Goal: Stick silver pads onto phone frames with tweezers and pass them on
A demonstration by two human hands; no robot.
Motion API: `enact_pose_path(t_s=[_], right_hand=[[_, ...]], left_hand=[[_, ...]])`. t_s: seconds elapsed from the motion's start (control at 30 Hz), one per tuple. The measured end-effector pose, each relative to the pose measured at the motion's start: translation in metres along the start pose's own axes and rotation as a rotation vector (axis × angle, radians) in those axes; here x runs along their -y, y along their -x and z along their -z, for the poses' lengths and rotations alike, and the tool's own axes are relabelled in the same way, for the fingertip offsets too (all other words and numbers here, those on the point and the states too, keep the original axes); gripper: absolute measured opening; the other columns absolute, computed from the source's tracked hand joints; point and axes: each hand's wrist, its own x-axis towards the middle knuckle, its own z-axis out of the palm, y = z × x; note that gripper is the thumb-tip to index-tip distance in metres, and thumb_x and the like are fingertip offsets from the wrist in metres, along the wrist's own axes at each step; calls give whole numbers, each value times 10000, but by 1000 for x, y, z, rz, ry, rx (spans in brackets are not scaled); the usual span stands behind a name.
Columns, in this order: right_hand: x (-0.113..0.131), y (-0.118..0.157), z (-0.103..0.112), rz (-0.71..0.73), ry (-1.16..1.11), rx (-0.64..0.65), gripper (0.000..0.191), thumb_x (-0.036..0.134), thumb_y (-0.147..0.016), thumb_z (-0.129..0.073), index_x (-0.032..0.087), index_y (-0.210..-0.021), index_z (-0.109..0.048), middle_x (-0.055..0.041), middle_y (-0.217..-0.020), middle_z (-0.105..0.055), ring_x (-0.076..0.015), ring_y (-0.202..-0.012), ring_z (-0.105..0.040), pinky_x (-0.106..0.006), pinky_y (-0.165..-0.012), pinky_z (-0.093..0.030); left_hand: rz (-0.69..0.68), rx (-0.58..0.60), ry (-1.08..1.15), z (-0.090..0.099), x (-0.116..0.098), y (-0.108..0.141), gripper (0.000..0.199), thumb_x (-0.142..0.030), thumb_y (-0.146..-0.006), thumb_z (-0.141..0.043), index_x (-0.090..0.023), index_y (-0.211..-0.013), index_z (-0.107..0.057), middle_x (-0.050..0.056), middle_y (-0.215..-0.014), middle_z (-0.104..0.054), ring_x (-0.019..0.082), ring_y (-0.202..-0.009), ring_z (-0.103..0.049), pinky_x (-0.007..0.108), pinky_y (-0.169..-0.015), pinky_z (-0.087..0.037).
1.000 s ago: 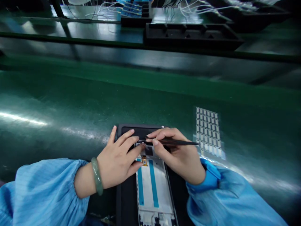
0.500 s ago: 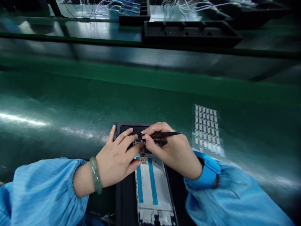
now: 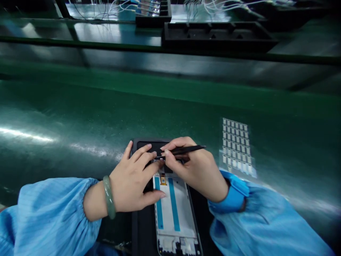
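Two hands work at a phone display frame (image 3: 173, 213): the right hand (image 3: 195, 170) has its grip clenched on black tweezers (image 3: 186, 150), the left hand (image 3: 130, 181) seemingly released, spread over the frame's top end.

head-worn camera looks forward and down at the hands (image 3: 130, 185) (image 3: 197, 174) from close above.

Glossy green workbench mat (image 3: 80, 106), black plastic trays (image 3: 218, 37) beyond, white wires (image 3: 213, 5), bright light streak (image 3: 26, 134)

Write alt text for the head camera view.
Two bare hands work over a phone display frame lying in a black tray: the right hand holds black tweezers at its top end while the left hand rests on it, on a green mat.
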Motion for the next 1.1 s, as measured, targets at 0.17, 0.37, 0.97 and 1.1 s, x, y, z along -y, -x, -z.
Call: enact_pose_path(t_s=[0.17, 0.37, 0.97, 1.1], right_hand=[[-10, 6, 6, -81, -63, -9, 45, 187, -850, -554, 210, -873, -523, -23, -816, -613, -145, -633, -638, -224, -517, -531], [-9, 5, 9, -71, -117, 10, 61, 169, -854, -545, 211, -876, -508, -25, -823, -611, -138, -653, -645, -202, -499, -525], [2, 1, 6, 121, 125, 103, 101, 109, -819, -483, 206, -821, -509, -28, -784, -616, -171, -726, -625, -290, -654, -513], [-4, 2, 6, -23, -66, 22, 64, 142, -820, -537, 203, -835, -530, -23, -787, -630, -161, -686, -648, -274, -608, -548]], left_hand=[[1, -5, -6, -1, 0, 1, 577, -471, -808, -568, -173, -1290, -461, 113, -1298, -504, 317, -1338, -300, 646, -1085, -132], [-1, -14, -12, -2, 0, 1, 560, -470, -815, -555, -170, -1281, -472, 125, -1297, -503, 323, -1334, -302, 645, -1083, -128], [-1, -12, -51, -1, -1, 2, 482, -492, -832, -530, -205, -1219, -512, 111, -1279, -523, 307, -1336, -306, 650, -1078, -120], [-36, -23, -122, 1, -4, 4, 417, -472, -883, -470, -218, -1210, -519, 129, -1309, -505, 317, -1325, -327, 672, -1064, -89]])
